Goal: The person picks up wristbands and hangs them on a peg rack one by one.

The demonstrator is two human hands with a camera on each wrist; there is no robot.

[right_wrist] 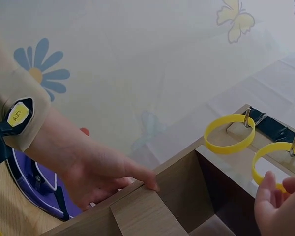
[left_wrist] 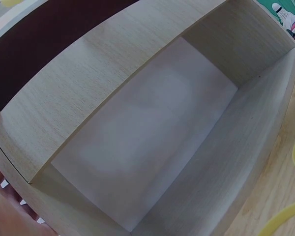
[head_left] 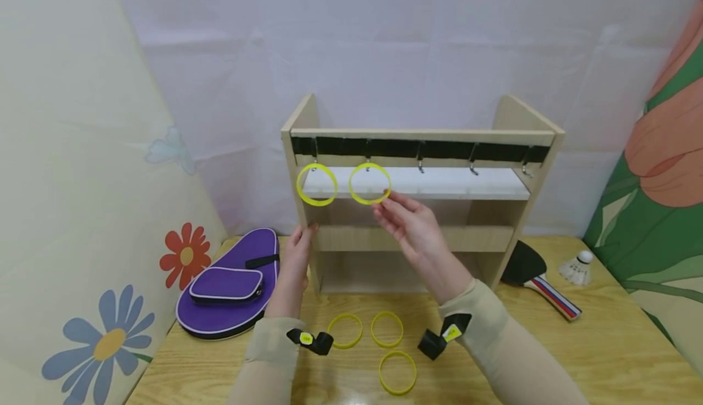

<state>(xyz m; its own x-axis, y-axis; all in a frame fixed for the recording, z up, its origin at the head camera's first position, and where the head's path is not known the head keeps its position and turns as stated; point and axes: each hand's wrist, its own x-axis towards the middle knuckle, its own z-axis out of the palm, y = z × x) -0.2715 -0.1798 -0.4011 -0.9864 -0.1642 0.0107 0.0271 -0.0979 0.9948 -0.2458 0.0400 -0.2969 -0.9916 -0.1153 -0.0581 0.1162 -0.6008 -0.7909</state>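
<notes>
A wooden shelf rack [head_left: 414, 239] stands on the table, with several metal hooks along the black strip [head_left: 395, 148] on its front. My right hand [head_left: 414, 228] pinches a yellow ring [head_left: 370, 202] at its lower right edge, up at the second hook from the left. Another yellow ring [head_left: 317, 203] hangs from the leftmost hook. My left hand [head_left: 299, 249] grips the rack's left side panel, thumb over the front edge and fingers on the outer side, as the right wrist view shows.
Three yellow rings lie on the table, the nearest ring [head_left: 398, 393] in front. A purple paddle case [head_left: 219, 316] lies left of the rack. To the right are a table tennis paddle [head_left: 524, 265] and a shuttlecock [head_left: 576, 269]. Cloth backdrops rise behind and at both sides.
</notes>
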